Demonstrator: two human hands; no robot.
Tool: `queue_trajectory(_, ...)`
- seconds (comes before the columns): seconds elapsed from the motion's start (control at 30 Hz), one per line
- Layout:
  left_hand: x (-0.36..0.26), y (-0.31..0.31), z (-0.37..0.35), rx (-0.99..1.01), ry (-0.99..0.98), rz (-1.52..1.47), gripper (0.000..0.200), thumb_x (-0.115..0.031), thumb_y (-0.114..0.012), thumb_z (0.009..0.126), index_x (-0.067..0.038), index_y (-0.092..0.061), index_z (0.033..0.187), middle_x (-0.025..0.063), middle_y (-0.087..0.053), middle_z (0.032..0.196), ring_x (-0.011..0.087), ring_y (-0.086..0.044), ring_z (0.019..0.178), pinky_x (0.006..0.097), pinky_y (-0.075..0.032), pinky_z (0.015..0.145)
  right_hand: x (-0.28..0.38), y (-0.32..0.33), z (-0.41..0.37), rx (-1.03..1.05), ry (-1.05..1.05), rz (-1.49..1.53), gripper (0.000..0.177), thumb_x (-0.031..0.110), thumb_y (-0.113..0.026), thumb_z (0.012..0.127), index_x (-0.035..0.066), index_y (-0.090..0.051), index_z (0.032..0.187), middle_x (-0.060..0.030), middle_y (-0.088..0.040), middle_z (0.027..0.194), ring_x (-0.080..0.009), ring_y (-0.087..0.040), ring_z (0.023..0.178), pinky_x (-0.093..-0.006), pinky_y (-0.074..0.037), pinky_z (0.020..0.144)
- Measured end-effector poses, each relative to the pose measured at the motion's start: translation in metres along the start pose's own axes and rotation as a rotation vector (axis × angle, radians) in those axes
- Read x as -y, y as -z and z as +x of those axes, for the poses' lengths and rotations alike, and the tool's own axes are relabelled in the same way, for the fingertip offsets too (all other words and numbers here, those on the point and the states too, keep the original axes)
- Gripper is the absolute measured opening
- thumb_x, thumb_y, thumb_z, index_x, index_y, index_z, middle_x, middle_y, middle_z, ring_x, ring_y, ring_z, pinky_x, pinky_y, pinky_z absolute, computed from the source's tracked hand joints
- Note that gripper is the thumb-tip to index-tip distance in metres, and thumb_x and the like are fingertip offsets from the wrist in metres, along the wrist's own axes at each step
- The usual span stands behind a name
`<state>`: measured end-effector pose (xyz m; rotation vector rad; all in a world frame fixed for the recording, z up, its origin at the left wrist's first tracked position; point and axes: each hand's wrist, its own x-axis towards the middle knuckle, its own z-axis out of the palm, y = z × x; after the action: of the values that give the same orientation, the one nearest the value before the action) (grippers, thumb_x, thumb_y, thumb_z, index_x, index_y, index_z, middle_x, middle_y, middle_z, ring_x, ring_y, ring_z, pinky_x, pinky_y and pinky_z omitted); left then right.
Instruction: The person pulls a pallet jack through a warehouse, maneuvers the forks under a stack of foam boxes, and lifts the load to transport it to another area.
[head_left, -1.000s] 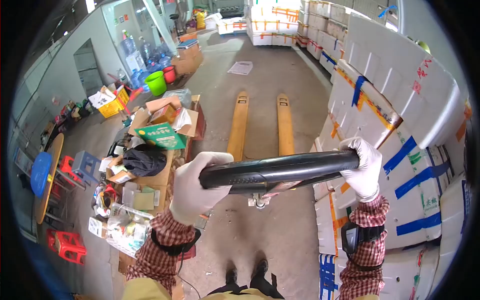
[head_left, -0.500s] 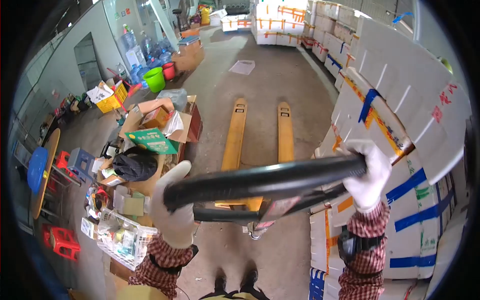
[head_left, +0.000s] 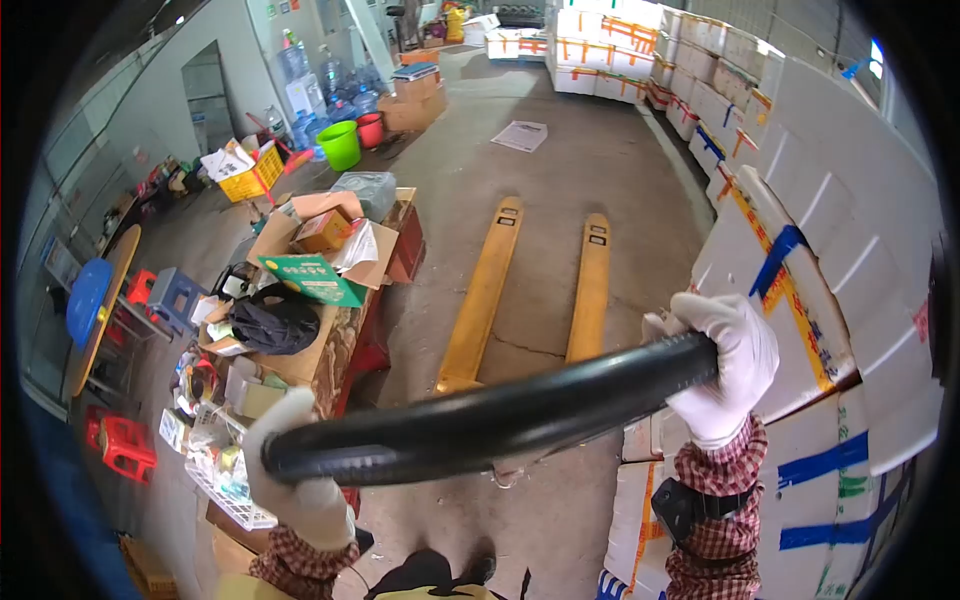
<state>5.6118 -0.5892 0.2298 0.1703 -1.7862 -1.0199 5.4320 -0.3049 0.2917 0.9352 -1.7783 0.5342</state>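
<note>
A black curved pallet jack handle (head_left: 500,418) spans the view in front of me, its left end lower than its right. My left hand (head_left: 290,470), in a white glove, is closed around the left end. My right hand (head_left: 728,365), also gloved in white, wraps the right end. Beyond the handle, the jack's two yellow forks lie low over the floor: the left fork (head_left: 485,290) and the right fork (head_left: 592,285). The handle hides most of the jack's body.
White foam boxes (head_left: 830,490) with coloured tape are stacked close on my right. At left stands a cluttered table with an open carton (head_left: 315,280) and a white basket (head_left: 235,490). More foam boxes (head_left: 603,55) stand ahead. A paper sheet (head_left: 522,136) lies on the floor.
The handle's left end has moved left and down with my left hand, while my right hand stays near its place. The forks and surroundings have shifted right in view.
</note>
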Motion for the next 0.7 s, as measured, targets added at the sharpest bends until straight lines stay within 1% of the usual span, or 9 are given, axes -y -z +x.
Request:
queue_trajectory(0.03,0.003,0.000,0.008,0.043,0.083,0.034,0.055,-0.036,-0.068,0.085,0.008,-0.058,0.115,0.0133,-0.064,0.106,0.0183,-0.063,0.091,0.0292,-0.052,0.081,-0.005,-0.010,0.004,-0.022,0.007,0.016,0.036,0.020,-0.084,0.066,0.011,-0.059,0.091,-0.0017,-0.051,0.063,-0.0208,-0.052,0.052,-0.0336,-0.038,0.047)
queue_trajectory(0.1,0.018,-0.014,0.026,0.014,0.115,-0.049,0.052,-0.032,-0.071,0.082,0.006,-0.059,0.115,0.0116,-0.064,0.106,0.0174,-0.063,0.092,0.0290,-0.051,0.083,-0.012,-0.029,0.013,0.015,-0.032,0.035,0.033,0.018,-0.083,0.067,0.011,-0.058,0.087,-0.0033,-0.050,0.063,-0.0218,-0.052,0.053,-0.0338,-0.040,0.048)
queue_trajectory(0.13,0.028,-0.020,0.032,0.010,0.104,-0.086,0.040,-0.018,-0.069,0.083,0.004,-0.060,0.115,0.0098,-0.064,0.106,0.0165,-0.062,0.093,0.0283,-0.050,0.085,-0.018,-0.038,0.016,0.012,-0.043,0.046,0.031,0.018,-0.082,0.067,0.011,-0.058,0.086,-0.0036,-0.051,0.064,-0.0221,-0.053,0.054,-0.0339,-0.040,0.049)
queue_trajectory(0.27,0.055,-0.046,0.059,-0.051,0.093,-0.185,0.030,0.005,-0.061,0.083,0.002,-0.061,0.113,0.0076,-0.064,0.106,0.0139,-0.061,0.094,0.0265,-0.048,0.088,-0.038,-0.086,0.036,0.011,-0.089,0.101,0.028,0.017,-0.080,0.069,0.011,-0.057,0.083,-0.0040,-0.053,0.067,-0.0231,-0.056,0.059,-0.0340,-0.042,0.053)
queue_trajectory(0.37,0.079,-0.062,0.093,-0.021,0.125,-0.152,0.030,0.004,-0.063,0.083,0.002,-0.061,0.113,0.0074,-0.064,0.106,0.0131,-0.061,0.094,0.0266,-0.047,0.089,-0.046,-0.120,0.050,0.000,-0.113,0.136,0.027,0.016,-0.080,0.069,0.011,-0.057,0.082,-0.0045,-0.054,0.067,-0.0239,-0.057,0.060,-0.0342,-0.044,0.054)
queue_trajectory(0.4,0.101,-0.068,0.105,-0.023,0.087,-0.208,0.028,0.005,-0.060,0.083,0.002,-0.061,0.111,0.0079,-0.065,0.105,0.0131,-0.061,0.094,0.0271,-0.048,0.088,-0.048,-0.129,0.055,0.009,-0.116,0.139,0.027,0.014,-0.080,0.068,0.010,-0.057,0.081,-0.0052,-0.055,0.068,-0.0237,-0.057,0.059,-0.0335,-0.044,0.054)
queue_trajectory(0.5,0.131,-0.088,0.146,0.010,-0.030,-0.166,0.027,0.005,-0.058,0.084,0.002,-0.061,0.111,0.0080,-0.066,0.104,0.0134,-0.061,0.094,0.0277,-0.049,0.086,-0.060,-0.163,0.073,-0.004,-0.068,0.095,0.027,0.012,-0.080,0.067,0.009,-0.057,0.081,-0.0060,-0.056,0.068,-0.0240,-0.057,0.058,-0.0328,-0.044,0.053)
queue_trajectory(0.67,0.172,-0.125,0.206,0.018,-0.053,-0.070,0.030,0.006,-0.062,0.081,-0.001,-0.063,0.111,0.0034,-0.066,0.091,0.0081,-0.060,0.083,0.0220,-0.047,0.077,-0.076,-0.215,0.091,0.053,-0.248,0.139,0.030,0.006,-0.081,0.064,0.007,-0.059,0.084,-0.0076,-0.062,0.076,-0.0235,-0.062,0.064,-0.0304,-0.048,0.058)
queue_trajectory(0.7,0.182,-0.133,0.223,0.049,-0.026,-0.149,0.032,0.008,-0.062,0.080,0.000,-0.063,0.110,0.0031,-0.066,0.090,0.0079,-0.060,0.081,0.0221,-0.048,0.076,-0.080,-0.222,0.094,0.094,-0.221,0.080,0.031,0.003,-0.079,0.062,0.007,-0.060,0.086,-0.0072,-0.063,0.078,-0.0229,-0.063,0.067,-0.0304,-0.049,0.060)
